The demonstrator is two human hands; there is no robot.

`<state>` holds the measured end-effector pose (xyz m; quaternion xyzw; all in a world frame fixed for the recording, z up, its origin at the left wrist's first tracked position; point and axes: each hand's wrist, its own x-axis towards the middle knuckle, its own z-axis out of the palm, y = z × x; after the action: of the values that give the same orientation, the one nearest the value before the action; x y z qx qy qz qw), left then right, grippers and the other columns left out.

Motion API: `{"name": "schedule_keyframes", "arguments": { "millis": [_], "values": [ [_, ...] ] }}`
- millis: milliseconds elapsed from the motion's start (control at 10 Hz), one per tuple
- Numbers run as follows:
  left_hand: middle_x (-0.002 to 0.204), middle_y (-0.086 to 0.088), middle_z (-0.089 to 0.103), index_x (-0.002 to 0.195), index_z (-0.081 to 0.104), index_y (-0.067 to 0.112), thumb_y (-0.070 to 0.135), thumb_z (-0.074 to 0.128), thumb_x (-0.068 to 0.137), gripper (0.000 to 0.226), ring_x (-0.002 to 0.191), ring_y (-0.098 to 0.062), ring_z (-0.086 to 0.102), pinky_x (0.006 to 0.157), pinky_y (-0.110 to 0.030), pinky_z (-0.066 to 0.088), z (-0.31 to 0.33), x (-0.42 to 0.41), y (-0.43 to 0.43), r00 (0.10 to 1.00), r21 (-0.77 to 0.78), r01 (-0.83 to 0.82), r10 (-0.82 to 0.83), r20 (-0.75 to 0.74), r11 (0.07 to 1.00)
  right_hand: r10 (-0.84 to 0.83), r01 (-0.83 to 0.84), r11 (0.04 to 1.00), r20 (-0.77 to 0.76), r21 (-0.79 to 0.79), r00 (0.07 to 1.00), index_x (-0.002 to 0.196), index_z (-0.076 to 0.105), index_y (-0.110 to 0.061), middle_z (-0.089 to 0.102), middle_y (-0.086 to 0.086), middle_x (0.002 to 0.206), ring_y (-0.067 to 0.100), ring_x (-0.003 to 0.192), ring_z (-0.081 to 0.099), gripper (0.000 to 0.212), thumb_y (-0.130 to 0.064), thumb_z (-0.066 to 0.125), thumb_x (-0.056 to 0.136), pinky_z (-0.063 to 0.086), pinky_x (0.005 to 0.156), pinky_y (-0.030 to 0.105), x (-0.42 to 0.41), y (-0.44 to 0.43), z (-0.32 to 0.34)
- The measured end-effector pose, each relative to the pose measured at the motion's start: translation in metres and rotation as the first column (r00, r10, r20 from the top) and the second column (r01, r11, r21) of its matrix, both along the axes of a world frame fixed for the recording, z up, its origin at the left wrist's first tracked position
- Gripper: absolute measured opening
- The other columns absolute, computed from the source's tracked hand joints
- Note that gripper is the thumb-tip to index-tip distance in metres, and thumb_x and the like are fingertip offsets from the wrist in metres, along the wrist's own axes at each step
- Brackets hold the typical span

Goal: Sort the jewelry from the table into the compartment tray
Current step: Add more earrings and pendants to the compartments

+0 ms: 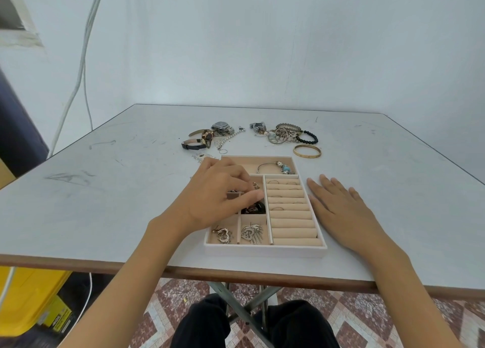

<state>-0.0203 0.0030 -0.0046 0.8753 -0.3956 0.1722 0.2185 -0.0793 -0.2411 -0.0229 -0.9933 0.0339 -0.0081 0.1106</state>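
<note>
My left hand [223,193] pinches a small earring [256,186] over the tray [265,250]; drop it low into its compartment, right hand [341,208] spread flat on the bench [105,190].

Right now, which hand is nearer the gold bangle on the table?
Right. The right hand lies flat beside the tray, just below the gold bangle. The left hand is over the tray's small compartments, farther off to the bangle's left.

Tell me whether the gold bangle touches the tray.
Apart. The head view shows the gold bangle lying on the table beyond the tray, with a strip of bare tabletop between them.
</note>
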Motion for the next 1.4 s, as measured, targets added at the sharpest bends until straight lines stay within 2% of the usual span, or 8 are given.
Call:
{"name": "schedule_keyframes", "arguments": {
  "millis": [200, 500, 800, 1100, 1200, 1300, 1400],
  "values": [
    [0.091, 0.022, 0.061, 0.083, 0.075, 0.037, 0.070, 0.043, 0.075, 0.047, 0.100, 0.000, 0.046, 0.090, -0.032, 0.028, 0.000, 0.001, -0.004, 0.999, 0.001, -0.046, 0.046, 0.018, 0.999, 0.001, -0.001, 1.000, -0.001, -0.011, 1.000, 0.152, 0.008, -0.031, 0.000, -0.005, 0.161, 0.013, 0.148, -0.003, 0.053, -0.044, 0.013, 0.101, -0.001, 0.119, 0.037, 0.000, 0.000, 0.000],
    [0.092, 0.023, 0.061, 0.078, 0.073, 0.038, 0.066, 0.051, 0.071, 0.037, 0.100, 0.001, 0.047, 0.091, -0.035, 0.031, 0.001, 0.001, -0.005, 0.999, -0.018, -0.035, 0.035, 0.017, 0.999, 0.001, -0.001, 1.000, 0.001, -0.008, 1.000, 0.152, 0.008, -0.031, 0.000, -0.004, 0.161, 0.013, 0.148, -0.003, 0.053, -0.044, 0.014, 0.101, -0.001, 0.119, 0.037, 0.000, 0.000, 0.000],
    [0.095, 0.020, 0.060, 0.086, 0.071, 0.040, 0.067, 0.044, 0.077, 0.039, 0.102, -0.003, 0.046, 0.084, -0.023, 0.021, -0.001, 0.000, -0.003, 1.000, 0.043, -0.015, 0.016, -0.008, 0.999, -0.002, 0.002, 1.000, -0.001, -0.002, 1.000, 0.152, 0.008, -0.032, 0.000, -0.005, 0.161, 0.013, 0.148, -0.003, 0.053, -0.045, 0.014, 0.101, -0.001, 0.120, 0.037, 0.000, 0.000, 0.000],
    [0.101, 0.024, 0.059, 0.087, 0.072, 0.039, 0.071, 0.039, 0.079, 0.047, 0.107, 0.001, 0.043, 0.084, -0.023, 0.021, -0.001, 0.005, -0.001, 0.999, 0.071, 0.022, -0.019, -0.038, 0.997, -0.002, 0.002, 1.000, -0.008, -0.017, 1.000, 0.152, 0.008, -0.031, 0.000, -0.004, 0.161, 0.014, 0.148, -0.002, 0.053, -0.044, 0.014, 0.101, 0.000, 0.120, 0.037, -0.001, 0.001, 0.001],
    [0.102, 0.027, 0.059, 0.089, 0.072, 0.040, 0.068, 0.036, 0.085, 0.046, 0.107, 0.003, 0.044, 0.090, -0.030, 0.029, 0.000, 0.007, 0.001, 0.996, 0.027, 0.048, -0.045, -0.082, 0.999, 0.001, -0.002, 1.000, -0.021, -0.028, 1.000, 0.153, 0.009, -0.030, 0.001, -0.004, 0.161, 0.014, 0.148, -0.001, 0.053, -0.044, 0.014, 0.101, 0.001, 0.120, 0.037, -0.001, 0.002, 0.005],
    [0.098, 0.021, 0.063, 0.092, 0.071, 0.037, 0.061, 0.038, 0.092, 0.041, 0.101, -0.003, 0.053, 0.089, -0.039, 0.041, 0.002, 0.013, 0.004, 0.990, -0.085, 0.082, -0.091, -0.111, 0.993, 0.011, -0.013, 0.999, -0.045, -0.032, 0.999, 0.152, 0.014, -0.030, 0.006, -0.005, 0.161, 0.013, 0.148, 0.004, 0.052, -0.045, 0.018, 0.102, 0.007, 0.119, 0.036, -0.001, 0.002, 0.014],
    [0.093, 0.016, 0.067, 0.092, 0.071, 0.029, 0.054, 0.043, 0.093, 0.038, 0.094, -0.005, 0.058, 0.087, -0.034, 0.045, 0.010, 0.025, 0.007, 0.987, -0.166, 0.071, -0.093, -0.127, 0.984, 0.019, -0.022, 0.999, -0.092, -0.038, 0.996, 0.147, 0.030, -0.032, 0.025, -0.006, 0.155, 0.015, 0.142, 0.022, 0.047, -0.043, 0.029, 0.101, 0.025, 0.111, 0.035, 0.007, -0.002, 0.031]
  ]
}}
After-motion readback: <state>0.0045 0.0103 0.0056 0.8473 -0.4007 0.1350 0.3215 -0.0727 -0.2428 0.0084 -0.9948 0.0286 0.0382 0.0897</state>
